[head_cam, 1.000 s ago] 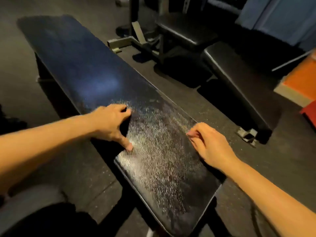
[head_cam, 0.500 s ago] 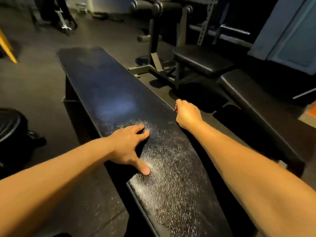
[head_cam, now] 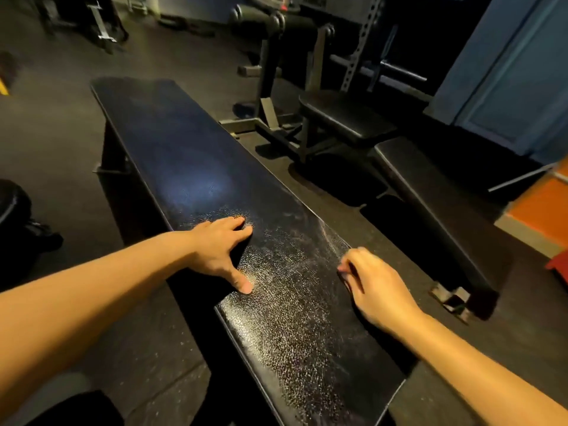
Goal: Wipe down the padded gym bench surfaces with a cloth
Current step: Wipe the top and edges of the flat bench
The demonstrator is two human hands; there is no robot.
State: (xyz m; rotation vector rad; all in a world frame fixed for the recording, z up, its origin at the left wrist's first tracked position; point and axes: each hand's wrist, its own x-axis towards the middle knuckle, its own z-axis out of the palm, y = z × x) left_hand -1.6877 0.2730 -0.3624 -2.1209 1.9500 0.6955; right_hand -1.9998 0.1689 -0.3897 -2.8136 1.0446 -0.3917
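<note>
The black padded bench [head_cam: 196, 167] is running from the near right to the far left across the dark floor [head_cam: 55, 142], its near half glinting with a speckled sheen. The left hand [head_cam: 219, 250] is lying released on the bench's left edge, fingers stretched flat over the pad and thumb pointing toward the near end. The right hand [head_cam: 375, 290] is resting at the right edge with fingers curled under, and whether it is grasping a cloth cannot be told. A second bench [head_cam: 430, 210] is lying well apart to the right.
</note>
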